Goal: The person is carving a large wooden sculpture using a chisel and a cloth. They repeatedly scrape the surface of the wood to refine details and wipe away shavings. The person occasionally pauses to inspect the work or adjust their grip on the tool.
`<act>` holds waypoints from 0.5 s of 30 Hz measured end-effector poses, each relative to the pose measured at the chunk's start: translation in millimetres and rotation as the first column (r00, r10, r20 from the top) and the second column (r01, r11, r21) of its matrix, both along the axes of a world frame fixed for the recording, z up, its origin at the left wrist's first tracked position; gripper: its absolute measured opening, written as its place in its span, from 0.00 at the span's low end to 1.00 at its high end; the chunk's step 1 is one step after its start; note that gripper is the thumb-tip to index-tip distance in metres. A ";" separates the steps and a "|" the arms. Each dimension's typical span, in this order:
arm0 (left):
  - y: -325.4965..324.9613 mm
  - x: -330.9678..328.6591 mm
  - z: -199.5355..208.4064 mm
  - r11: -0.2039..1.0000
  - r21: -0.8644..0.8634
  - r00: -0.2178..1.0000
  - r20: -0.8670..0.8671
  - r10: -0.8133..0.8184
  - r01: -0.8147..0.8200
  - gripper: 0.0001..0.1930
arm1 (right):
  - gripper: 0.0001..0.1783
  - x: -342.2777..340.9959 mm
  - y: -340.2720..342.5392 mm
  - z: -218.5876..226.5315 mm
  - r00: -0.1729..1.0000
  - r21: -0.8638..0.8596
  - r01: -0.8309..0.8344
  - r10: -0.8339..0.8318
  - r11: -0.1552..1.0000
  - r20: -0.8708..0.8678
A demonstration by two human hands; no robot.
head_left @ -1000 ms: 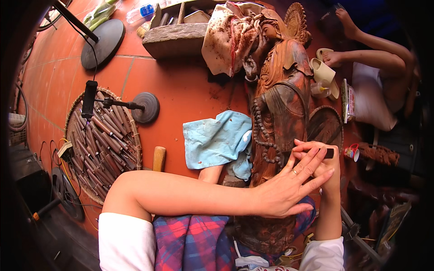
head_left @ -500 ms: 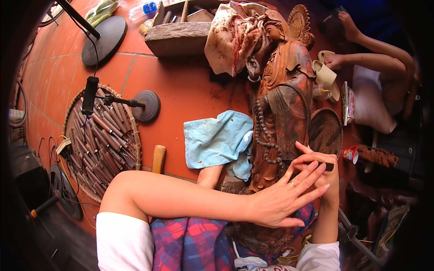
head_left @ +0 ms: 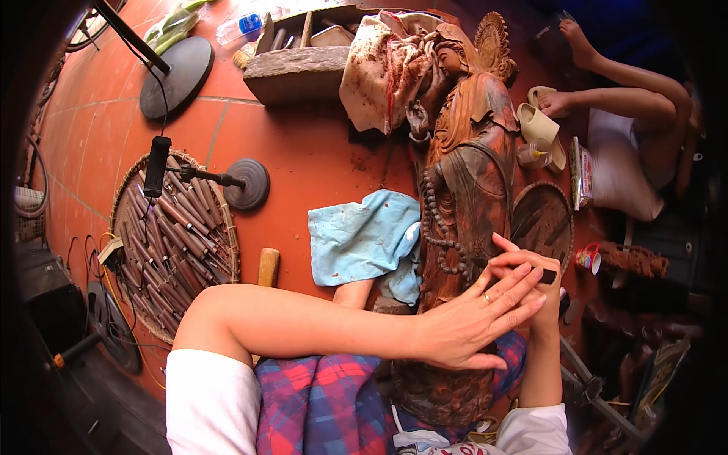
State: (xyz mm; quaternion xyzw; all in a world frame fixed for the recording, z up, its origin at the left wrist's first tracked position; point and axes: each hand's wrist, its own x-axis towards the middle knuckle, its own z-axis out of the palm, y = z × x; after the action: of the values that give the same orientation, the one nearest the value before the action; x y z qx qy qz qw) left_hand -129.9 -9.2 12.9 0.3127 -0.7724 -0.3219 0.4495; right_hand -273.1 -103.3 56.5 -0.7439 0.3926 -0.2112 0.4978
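A carved, dark reddish-brown wooden statue (head_left: 485,174) of a robed figure lies lengthwise in front of me, its lower end by my lap. My left hand (head_left: 474,322), a ring on one finger, reaches across the statue with its fingers stretched out and laid over the fingers of my right hand. Beyond it, my right hand (head_left: 540,284) has its fingers bent round a small dark flat piece (head_left: 547,277), one finger pointing up and left. What lies under the overlapping fingers is hidden. Carved beads (head_left: 440,220) run down the statue's left side.
A round basket of wood-handled carving tools (head_left: 178,243) stands at left, with a wooden mallet handle (head_left: 268,267) nearby. A blue cloth (head_left: 360,239) lies left of the statue. Behind are a stained cloth (head_left: 379,76) and wooden box (head_left: 296,72). Another person's bare leg (head_left: 622,106) is at right.
My hands stay overlapped and have shifted only slightly, up and left. The whole view has moved a little. Nothing has been taken up or let go.
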 end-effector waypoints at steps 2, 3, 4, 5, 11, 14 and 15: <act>9.7 -1.2 4.3 0.996 0.048 0.997 0.000 -0.072 0.072 0.49 | 0.09 -4.1 -4.3 3.3 0.994 0.021 -0.092 0.093 0.996 -0.055; 2.9 -0.9 1.1 0.998 0.056 0.999 -0.030 -0.041 0.043 0.49 | 0.09 -1.3 -2.2 2.6 1.000 0.065 -0.009 0.010 0.998 -0.016; -3.4 0.6 -2.2 0.999 0.031 1.000 -0.013 -0.028 0.028 0.49 | 0.09 1.8 -0.1 1.2 0.997 0.112 0.072 -0.074 0.991 0.019; -9.2 3.6 -4.7 0.999 0.028 0.999 -0.004 -0.044 0.044 0.49 | 0.08 3.0 -2.8 -0.6 0.998 0.029 0.055 -0.055 0.998 0.013; 7.2 -0.4 4.7 0.996 0.054 0.997 -0.007 -0.075 0.075 0.48 | 0.07 -3.5 1.5 0.2 0.999 -0.011 -0.028 0.028 1.000 -0.028; -11.9 4.2 -8.3 0.996 0.026 0.996 0.040 -0.084 0.083 0.48 | 0.09 2.4 5.6 -7.4 0.986 0.038 0.143 -0.146 0.989 0.086; -8.3 6.7 -6.9 0.997 0.004 0.996 0.029 -0.081 0.081 0.48 | 0.09 0.8 7.3 -10.4 0.989 -0.006 0.137 -0.136 0.991 0.063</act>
State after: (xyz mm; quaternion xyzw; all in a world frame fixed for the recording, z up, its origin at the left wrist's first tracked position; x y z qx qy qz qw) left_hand -123.2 -17.5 5.9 0.2861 -0.7904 -0.3365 0.4245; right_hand -272.2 -96.0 46.1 -0.7108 0.4258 -0.2698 0.4905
